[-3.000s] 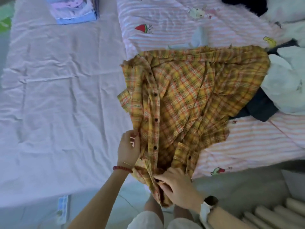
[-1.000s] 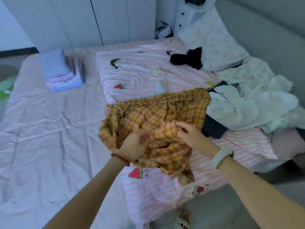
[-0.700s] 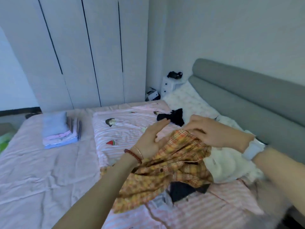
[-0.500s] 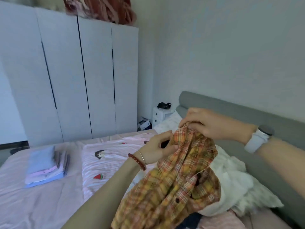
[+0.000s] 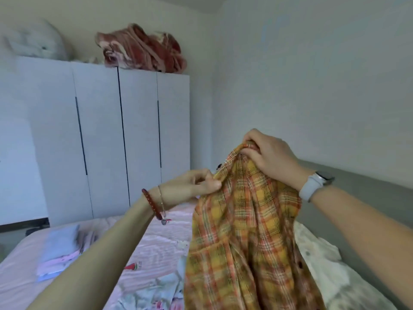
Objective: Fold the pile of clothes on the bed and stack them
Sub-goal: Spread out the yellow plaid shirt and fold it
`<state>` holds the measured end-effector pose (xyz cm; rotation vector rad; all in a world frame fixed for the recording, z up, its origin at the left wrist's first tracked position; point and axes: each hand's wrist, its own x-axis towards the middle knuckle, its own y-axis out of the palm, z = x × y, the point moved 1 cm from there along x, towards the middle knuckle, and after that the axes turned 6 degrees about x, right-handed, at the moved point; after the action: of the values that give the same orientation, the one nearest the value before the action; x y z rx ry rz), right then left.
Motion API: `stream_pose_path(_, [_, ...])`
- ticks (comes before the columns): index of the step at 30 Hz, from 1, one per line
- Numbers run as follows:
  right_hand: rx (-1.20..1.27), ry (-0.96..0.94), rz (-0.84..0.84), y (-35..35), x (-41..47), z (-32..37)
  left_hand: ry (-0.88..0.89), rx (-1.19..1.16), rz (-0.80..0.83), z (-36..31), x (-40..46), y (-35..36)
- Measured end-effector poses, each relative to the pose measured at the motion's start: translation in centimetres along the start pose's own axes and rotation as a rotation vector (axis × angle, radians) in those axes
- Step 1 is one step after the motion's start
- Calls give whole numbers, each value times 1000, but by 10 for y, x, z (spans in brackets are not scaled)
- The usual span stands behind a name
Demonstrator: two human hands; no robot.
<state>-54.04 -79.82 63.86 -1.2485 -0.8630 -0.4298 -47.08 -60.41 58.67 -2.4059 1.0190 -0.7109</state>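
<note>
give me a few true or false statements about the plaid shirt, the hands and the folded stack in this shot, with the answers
1. Both hands hold the plaid shirt up in the air. True.
2. The left hand lies flat on the bed. False: it pinches the shirt's edge, raised above the bed.
3. The right hand grips the shirt at its highest point. True.
4. The folded stack sits on top of the wardrobe. False: it lies on the bed, at the left; a red blanket is on the wardrobe.
5. The watch is on the left wrist. False: it is on the right wrist.
</note>
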Motion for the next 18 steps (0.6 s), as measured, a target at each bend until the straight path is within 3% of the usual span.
stream_pose_path(4, [93,-117,-83,11,-2,12,-152,-635,163,12,-15,22])
stream_pose_path(6, [134,-138,-129,14,-5,14,-173,-747,222,13,-19,28])
stream_pose_path(10, [166,-138,-194,11,-7,15,-140,-444,7,3,-30,32])
stream_pose_path(13, [185,-112,-215,12,-12,18,-62,-417,-205,1,-42,29])
stream_pose_path(18, [233,-224,-234,22,-16,52,-135,-375,-156,8,-68,40])
